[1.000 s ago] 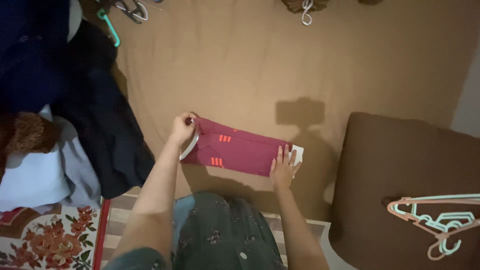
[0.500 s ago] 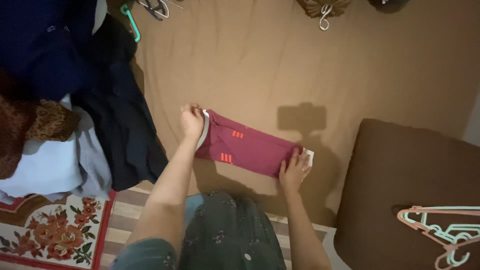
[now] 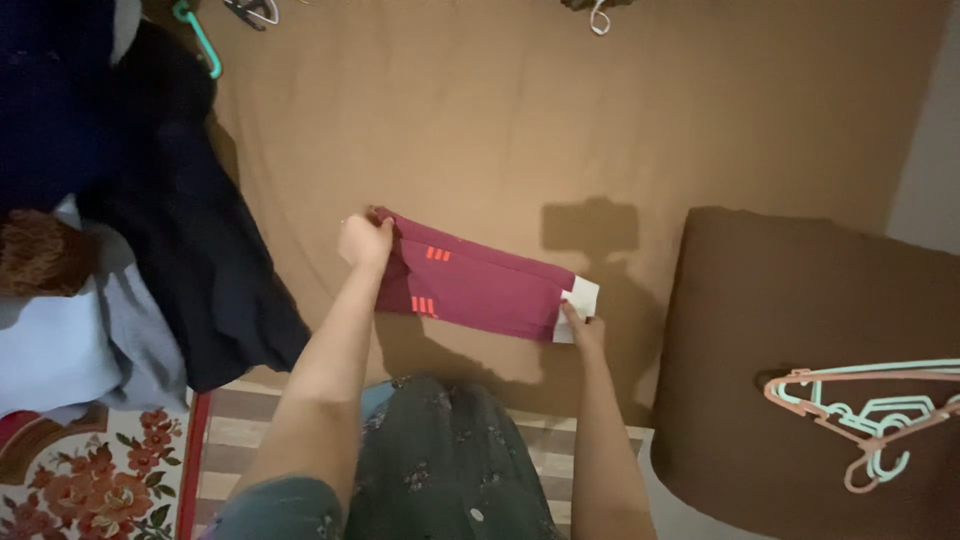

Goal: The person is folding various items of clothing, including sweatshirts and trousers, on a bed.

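You stand at the edge of a bed covered in a tan-brown sheet (image 3: 560,110), a folded maroon garment with small orange stripe marks (image 3: 475,285) stretched flat before you on the sheet, near its front edge. Your left hand (image 3: 365,243) is closed around the garment's left end, fingers curled over the fabric there. Your right hand (image 3: 582,325) rests at the opposite end, fingertips on or just beside the white trim (image 3: 578,300) that peeks out from the fold; whether it pinches the cloth or merely presses it down cannot be told from this angle.

A heap of dark navy and black clothing (image 3: 150,200) lies to your left, spilling toward the bed's edge, with pale grey fabric (image 3: 110,340) beneath it. Two mint-and-pink plastic hangers (image 3: 870,420) sit on a brown cushion (image 3: 800,330) at your right; more hangers lie at the far edge of the sheet. A floral rug (image 3: 90,480) shows below.

The fold looks neat but loosely held. If you lift the left end while the right hand only presses, the layers could slide apart and the white trim pull out of line. The garment also sits near the front edge, so a tug toward you could drag it off the sheet, and the dark heap nearby could snag a sweeping elbow.
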